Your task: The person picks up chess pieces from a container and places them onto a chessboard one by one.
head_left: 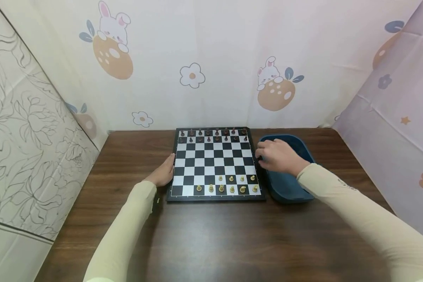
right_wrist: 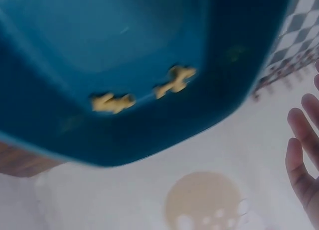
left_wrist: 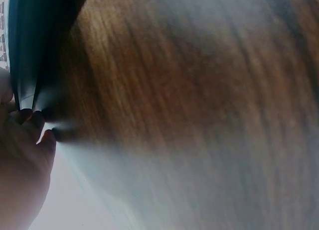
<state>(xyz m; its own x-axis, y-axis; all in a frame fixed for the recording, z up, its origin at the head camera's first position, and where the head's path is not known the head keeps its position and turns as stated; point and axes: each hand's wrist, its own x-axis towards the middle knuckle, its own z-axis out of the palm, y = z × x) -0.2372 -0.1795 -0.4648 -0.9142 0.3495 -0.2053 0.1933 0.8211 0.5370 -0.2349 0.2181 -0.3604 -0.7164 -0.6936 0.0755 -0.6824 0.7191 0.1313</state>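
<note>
A black-and-white chessboard point(head_left: 199, 170) lies on the table. My left hand point(head_left: 165, 171) rests along its left edge with the fingers fairly straight; the left wrist view catches only part of this hand point(left_wrist: 22, 160) at the board's side. To the right, my right hand point(head_left: 279, 156) hovers over the left rim of a blue tray point(head_left: 285, 196), fingers bent downward. In the right wrist view some of its fingers point(right_wrist: 302, 133) show loosely bent, while thumb and forefinger are hidden, so I cannot tell whether they hold a piece. Yellowish chess pieces point(right_wrist: 113, 103) lie inside the tray.
Dark red chess pieces point(head_left: 208, 139) fill two rows at the board's far side. Several yellowish pieces point(head_left: 221, 188) stand in the two near rows, toward the right. The brown wooden table point(head_left: 211, 239) meets a patterned curtain point(head_left: 225, 98) at the back.
</note>
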